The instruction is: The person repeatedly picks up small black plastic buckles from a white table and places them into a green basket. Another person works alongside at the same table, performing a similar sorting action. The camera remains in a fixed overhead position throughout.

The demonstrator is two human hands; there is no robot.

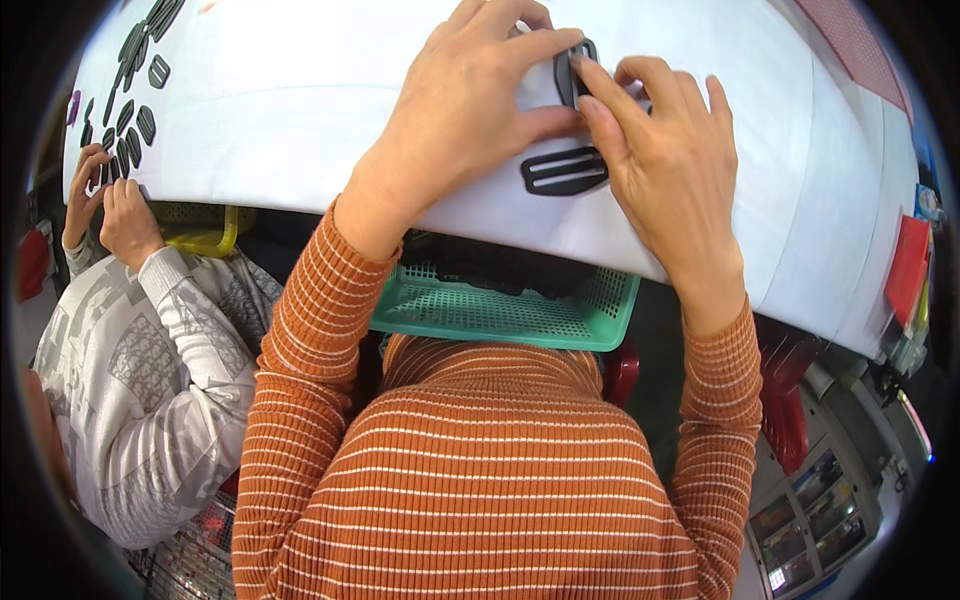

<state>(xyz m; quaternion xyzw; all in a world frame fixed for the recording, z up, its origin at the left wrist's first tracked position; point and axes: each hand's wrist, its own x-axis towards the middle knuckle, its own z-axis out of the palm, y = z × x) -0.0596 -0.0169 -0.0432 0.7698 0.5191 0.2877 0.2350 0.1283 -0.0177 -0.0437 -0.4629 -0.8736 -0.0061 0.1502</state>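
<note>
A black plastic strap slider buckle [563, 82] stands on edge between my two hands, over the white table. My left hand [460, 95] pinches it from the left, thumb low and index finger at its top. From the right, my right hand [672, 150] presses thumb and index finger against the same buckle. Fingers cover part of it. A second black slider buckle [566, 172], with slots across it, lies flat on the table just below, beside my right thumb.
A green perforated basket [500, 336] with dark contents sits at my lap under the table edge [290, 200]. To the left, a co-worker's hands [130, 222] handle several black buckles [146, 124]. A yellow basket [205, 240] is near them. A red object [907, 268] hangs at the right.
</note>
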